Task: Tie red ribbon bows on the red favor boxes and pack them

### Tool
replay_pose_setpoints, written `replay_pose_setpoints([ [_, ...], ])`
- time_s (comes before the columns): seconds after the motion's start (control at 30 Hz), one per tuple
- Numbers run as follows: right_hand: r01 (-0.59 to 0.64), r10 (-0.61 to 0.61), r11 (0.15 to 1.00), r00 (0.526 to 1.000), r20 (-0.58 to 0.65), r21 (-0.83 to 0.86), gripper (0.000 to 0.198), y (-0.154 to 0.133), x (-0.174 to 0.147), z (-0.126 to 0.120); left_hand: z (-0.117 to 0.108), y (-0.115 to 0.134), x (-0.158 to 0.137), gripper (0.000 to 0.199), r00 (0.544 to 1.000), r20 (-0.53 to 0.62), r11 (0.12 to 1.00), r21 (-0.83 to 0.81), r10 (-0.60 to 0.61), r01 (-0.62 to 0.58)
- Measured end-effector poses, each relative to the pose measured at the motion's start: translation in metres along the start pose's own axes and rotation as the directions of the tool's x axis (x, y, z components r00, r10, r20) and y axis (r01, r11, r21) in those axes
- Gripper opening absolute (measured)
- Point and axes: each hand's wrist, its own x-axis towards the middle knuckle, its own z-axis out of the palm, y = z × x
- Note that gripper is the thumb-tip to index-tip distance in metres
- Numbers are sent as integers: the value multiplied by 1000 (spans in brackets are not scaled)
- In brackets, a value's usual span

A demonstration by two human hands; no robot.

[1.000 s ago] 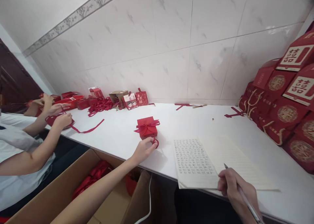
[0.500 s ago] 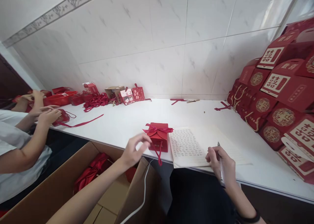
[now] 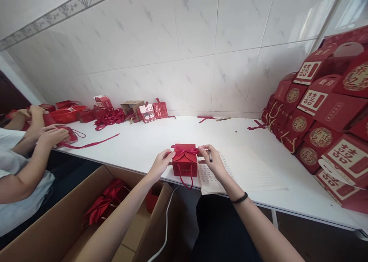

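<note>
A small red gift box stands at the table's front edge, its cord handle hanging down the front. Across its top lies a red ribbon bow. My left hand pinches the bow's left end, at the box's upper left corner. On the opposite side, my right hand has its fingertips closed on the bow's right end. A pen is tucked in that same hand, its tip pointing up. Beneath the right hand, an open notebook with handwritten lines on its left page touches the box.
Stacked red boxes fill the right side. A cardboard carton with red bags is below the table, beside a white cable. Another person's hands work at far left. Ribbons and small boxes line the wall.
My right hand has moved left from the notebook to the bow, keeping the pen. My left hand has closed on the bow's left end. The cord handle now hangs in a loop.
</note>
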Motion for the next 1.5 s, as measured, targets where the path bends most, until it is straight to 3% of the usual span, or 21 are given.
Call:
replay_pose_setpoints([
  [0.13, -82, 82, 973, 997, 12, 215, 41, 0, 5, 2, 1, -1, -9, 33, 1000, 23, 995, -96, -6, 9],
  [0.23, -124, 115, 949, 992, 47, 289, 38, -4, 0, 2, -2, -2, -15, 31, 999, 31, 993, -119, -11, 14],
  [0.4, -276, 272, 866, 960, 69, 417, 33, -13, -9, -1, -3, -3, -23, 31, 999, 26, 990, -135, -43, 47],
  [0.83, -336, 336, 837, 939, 80, 431, 27, -7, -7, -7, 0, -4, -31, 29, 998, 50, 995, -86, -43, 47],
  [0.97, -301, 302, 860, 951, 67, 412, 30, -10, -10, -7, -1, -6, -33, 30, 997, 58, 991, -118, -51, 57],
  [1.17, -217, 209, 942, 976, 62, 257, 36, -18, -17, -3, 1, -4, -35, 31, 996, 57, 987, -137, -72, 79],
  [1.5, -351, 357, 837, 932, 69, 420, 35, -11, -13, -4, 1, -12, -35, 31, 994, 98, 980, -187, -48, 66],
])
